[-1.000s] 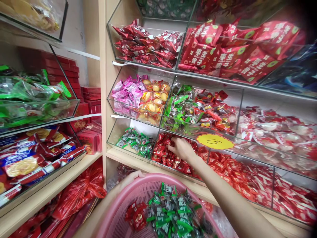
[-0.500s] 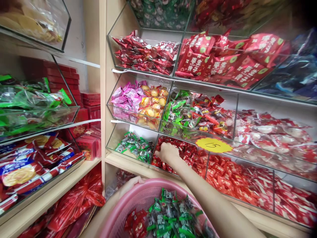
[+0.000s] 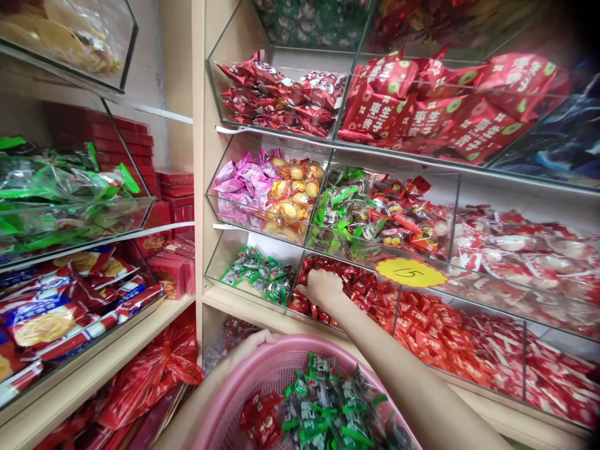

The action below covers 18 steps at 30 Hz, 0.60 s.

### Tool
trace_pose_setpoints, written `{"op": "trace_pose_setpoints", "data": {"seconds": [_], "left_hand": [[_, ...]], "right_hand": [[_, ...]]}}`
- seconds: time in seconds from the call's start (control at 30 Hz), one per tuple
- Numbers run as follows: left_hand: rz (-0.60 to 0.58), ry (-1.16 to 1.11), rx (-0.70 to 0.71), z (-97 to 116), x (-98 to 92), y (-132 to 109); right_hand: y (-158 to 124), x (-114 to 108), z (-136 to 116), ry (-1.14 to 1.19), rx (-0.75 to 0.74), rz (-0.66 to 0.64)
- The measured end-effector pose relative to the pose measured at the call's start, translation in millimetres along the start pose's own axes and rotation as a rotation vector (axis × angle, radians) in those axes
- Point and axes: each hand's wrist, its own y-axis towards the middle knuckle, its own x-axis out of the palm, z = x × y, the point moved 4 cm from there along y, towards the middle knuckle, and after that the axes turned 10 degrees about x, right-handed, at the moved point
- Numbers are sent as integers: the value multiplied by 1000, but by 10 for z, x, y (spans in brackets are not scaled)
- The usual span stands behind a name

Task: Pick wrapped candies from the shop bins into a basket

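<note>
My right hand (image 3: 323,289) reaches into a glass bin of small red-wrapped candies (image 3: 356,290) on the lowest row, fingers curled down into the pile. My left hand (image 3: 253,342) grips the far rim of a pink plastic basket (image 3: 276,369) held below the shelf. Inside the basket lie several green-wrapped candies (image 3: 323,406) and a few red ones (image 3: 260,415). A bin of green-wrapped candies (image 3: 260,275) sits just left of my right hand.
Glass bins of wrapped sweets fill the wooden shelf: pink and yellow ones (image 3: 269,187), mixed green and red (image 3: 375,215), red packets (image 3: 431,112) above. A yellow price tag (image 3: 409,272) hangs on the glass. Snack packs (image 3: 60,300) line shelves at left.
My right hand has shifted left within the red candy bin and curled into the pile. The view and basket have moved slightly.
</note>
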Motion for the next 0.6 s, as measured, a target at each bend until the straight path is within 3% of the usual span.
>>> {"op": "trace_pose_setpoints", "data": {"seconds": [0.23,0.6], "left_hand": [[13,22,7,27,18,-8],[7,39,-15,46,158,-79]], "right_hand": [[15,-27,71,11,12,-34],[-103,-154,329,87,-117,-7]]}}
